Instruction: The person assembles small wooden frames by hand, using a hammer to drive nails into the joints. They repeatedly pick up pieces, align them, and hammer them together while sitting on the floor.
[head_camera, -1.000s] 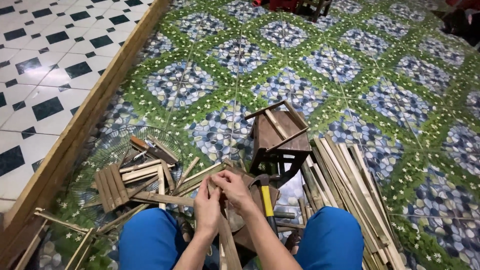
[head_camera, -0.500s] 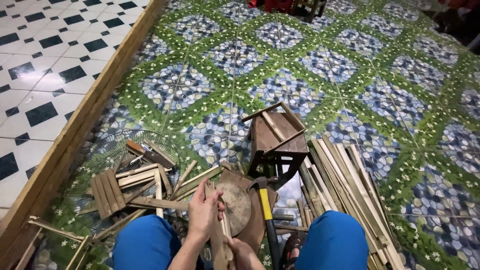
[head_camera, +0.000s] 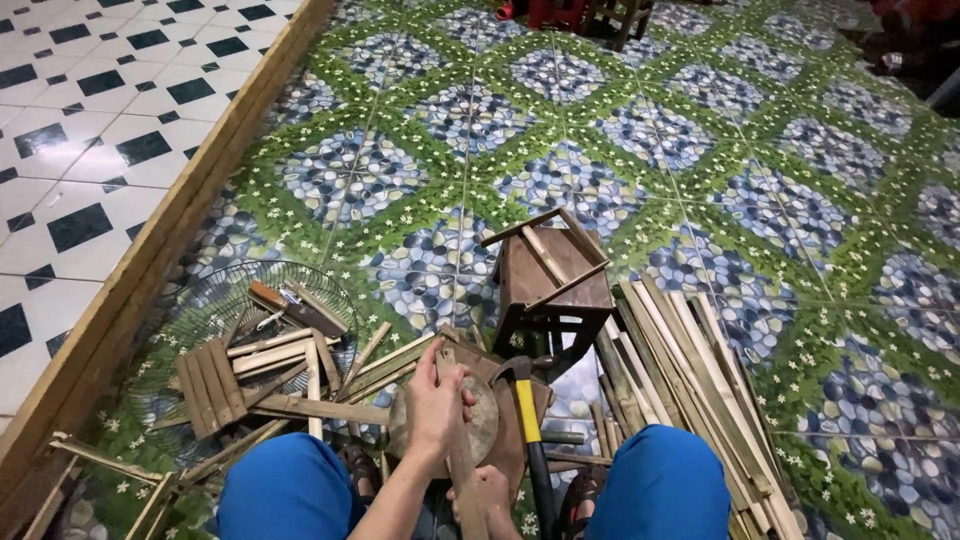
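My left hand (head_camera: 436, 397) grips the upper part of a narrow wooden slat (head_camera: 461, 462) that stands nearly upright between my knees. Lower down, my right hand (head_camera: 487, 493) holds the same slat near its bottom. The slat rests over a round wooden block (head_camera: 483, 425). A hammer with a yellow and black handle (head_camera: 527, 412) lies just right of the block, its head toward a small brown wooden stool (head_camera: 551, 275).
A pile of long wooden slats (head_camera: 690, 375) lies to the right. To the left, loose slats and a small slatted panel (head_camera: 212, 385) lie on a round wire grille (head_camera: 200, 300). A wooden beam (head_camera: 170, 235) borders the patterned floor.
My hands have lifted the slat from lying low to standing upright over the block. The left hand has slid up toward its top and the right has dropped to its base.
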